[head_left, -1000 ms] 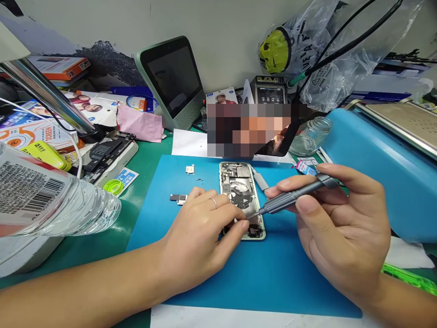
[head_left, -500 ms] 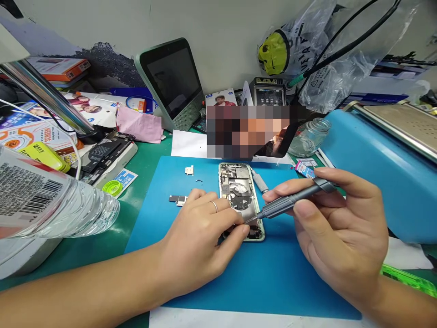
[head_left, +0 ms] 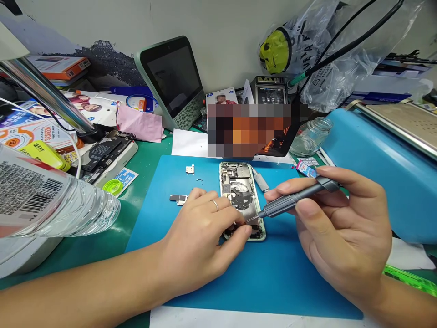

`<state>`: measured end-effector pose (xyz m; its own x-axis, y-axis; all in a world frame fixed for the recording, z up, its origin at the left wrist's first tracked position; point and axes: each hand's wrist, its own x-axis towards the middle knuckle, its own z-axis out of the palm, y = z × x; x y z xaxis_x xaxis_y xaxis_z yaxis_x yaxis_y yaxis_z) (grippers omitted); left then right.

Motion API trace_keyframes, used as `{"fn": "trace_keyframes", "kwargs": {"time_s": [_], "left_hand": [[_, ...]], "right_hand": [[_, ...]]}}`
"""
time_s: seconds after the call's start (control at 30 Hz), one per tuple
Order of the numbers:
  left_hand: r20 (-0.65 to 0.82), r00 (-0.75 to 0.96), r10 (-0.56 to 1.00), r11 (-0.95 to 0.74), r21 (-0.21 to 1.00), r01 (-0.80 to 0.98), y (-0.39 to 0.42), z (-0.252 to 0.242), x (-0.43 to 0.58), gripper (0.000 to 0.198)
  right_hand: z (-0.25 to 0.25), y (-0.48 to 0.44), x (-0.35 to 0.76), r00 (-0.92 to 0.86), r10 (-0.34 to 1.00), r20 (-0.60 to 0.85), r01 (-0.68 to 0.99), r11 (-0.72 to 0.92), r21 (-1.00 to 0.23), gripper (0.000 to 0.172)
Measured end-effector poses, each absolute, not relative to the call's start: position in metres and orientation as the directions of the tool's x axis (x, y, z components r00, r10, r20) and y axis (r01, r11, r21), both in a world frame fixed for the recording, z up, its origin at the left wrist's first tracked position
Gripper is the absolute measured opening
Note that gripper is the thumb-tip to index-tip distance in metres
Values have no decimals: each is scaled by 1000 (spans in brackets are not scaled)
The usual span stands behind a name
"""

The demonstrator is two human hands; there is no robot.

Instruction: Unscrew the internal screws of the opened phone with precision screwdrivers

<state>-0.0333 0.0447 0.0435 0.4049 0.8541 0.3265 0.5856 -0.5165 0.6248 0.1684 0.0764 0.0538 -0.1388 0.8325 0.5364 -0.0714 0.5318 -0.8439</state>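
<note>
An opened phone (head_left: 239, 189) with its insides bare lies on a blue mat (head_left: 259, 273). My left hand (head_left: 201, 237) rests on the phone's lower half, fingers curled and pinching at a spot inside it; a ring sits on one finger. My right hand (head_left: 341, 228) grips a grey screwdriver (head_left: 293, 200) like a pen, its tip touching the phone's lower part right beside my left fingertips. Two small loose parts, one (head_left: 190, 169) and another (head_left: 179, 198), lie on the mat left of the phone.
A clear plastic bottle (head_left: 51, 200) lies at the left. A smart display (head_left: 170, 79) stands at the back, a glass jar (head_left: 312, 134) to its right, and a blue machine (head_left: 375, 164) fills the right side. Another opened phone (head_left: 109, 152) and clutter sit at the back left.
Both hands hold nearly the same pose; the screwdriver tip and my left fingertips shifted only slightly over the phone's lower part.
</note>
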Motion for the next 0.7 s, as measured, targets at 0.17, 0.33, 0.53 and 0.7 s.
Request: {"fn": "trace_keyframes", "kwargs": {"time_s": [0.17,0.33,0.53,0.7], "left_hand": [[301,401,865,-495,646,582,45,42,-35,11],[308,425,851,-516,641,569,45,42,-35,10],[310,420,853,-514,638,573,45,41,-34,11],[314,413,855,-511,649,564,46,40,-34,12]], "right_hand": [[54,76,169,-147,835,531,-81,524,-848,34],[53,77,169,-158,831,533,-84,526,-846,35],[52,78,168,-159,831,533,-79,527,-846,37],[52,78,168,-146,839,524,-71,519,-852,36]]}}
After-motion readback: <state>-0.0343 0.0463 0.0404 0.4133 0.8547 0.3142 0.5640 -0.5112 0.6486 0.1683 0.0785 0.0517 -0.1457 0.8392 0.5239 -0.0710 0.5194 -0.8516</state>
